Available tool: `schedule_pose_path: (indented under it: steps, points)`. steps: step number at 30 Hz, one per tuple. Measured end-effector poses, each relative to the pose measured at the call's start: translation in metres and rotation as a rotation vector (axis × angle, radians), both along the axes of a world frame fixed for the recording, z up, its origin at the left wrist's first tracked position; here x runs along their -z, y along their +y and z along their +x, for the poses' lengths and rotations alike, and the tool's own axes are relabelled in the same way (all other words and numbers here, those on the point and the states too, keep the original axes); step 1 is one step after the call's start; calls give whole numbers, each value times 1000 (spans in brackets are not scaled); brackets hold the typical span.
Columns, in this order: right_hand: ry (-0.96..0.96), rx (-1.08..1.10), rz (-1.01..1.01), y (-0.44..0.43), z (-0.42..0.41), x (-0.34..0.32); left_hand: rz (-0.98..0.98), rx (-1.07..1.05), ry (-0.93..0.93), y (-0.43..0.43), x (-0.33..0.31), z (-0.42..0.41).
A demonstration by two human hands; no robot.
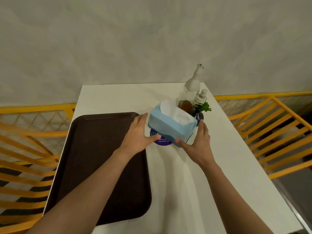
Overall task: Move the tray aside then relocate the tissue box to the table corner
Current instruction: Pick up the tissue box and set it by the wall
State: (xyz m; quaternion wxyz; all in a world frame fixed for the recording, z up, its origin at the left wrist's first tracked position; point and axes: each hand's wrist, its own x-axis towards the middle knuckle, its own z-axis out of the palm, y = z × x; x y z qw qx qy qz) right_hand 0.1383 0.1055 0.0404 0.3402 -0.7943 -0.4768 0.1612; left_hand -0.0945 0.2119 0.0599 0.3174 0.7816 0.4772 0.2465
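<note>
A light blue tissue box (168,124) with a white tissue sticking out sits tilted on the white table (185,183), partly over a round purple sticker (162,141). My left hand (140,134) presses against its left side and my right hand (197,141) cups its right near corner, so both hands grip the box. A dark brown tray (94,157) lies flat on the left half of the table, under my left forearm, with its near edge at the table's front.
Just behind the box stand a tall white bottle (194,81), a smaller pump bottle (200,97), a brown jar (184,104) and a dark vase with a green plant (200,114). Orange chairs (273,132) flank the table on both sides. A grey wall rises behind it.
</note>
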Motion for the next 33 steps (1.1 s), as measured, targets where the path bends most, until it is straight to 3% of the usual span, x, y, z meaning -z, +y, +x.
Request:
schedule_pose_path:
  steps: [12, 33]
  points:
    - [171, -56, 68, 8, 16, 35, -101, 62, 24, 52, 18, 47]
    - [117, -92, 93, 70, -25, 26, -53, 26, 114, 126, 6, 32]
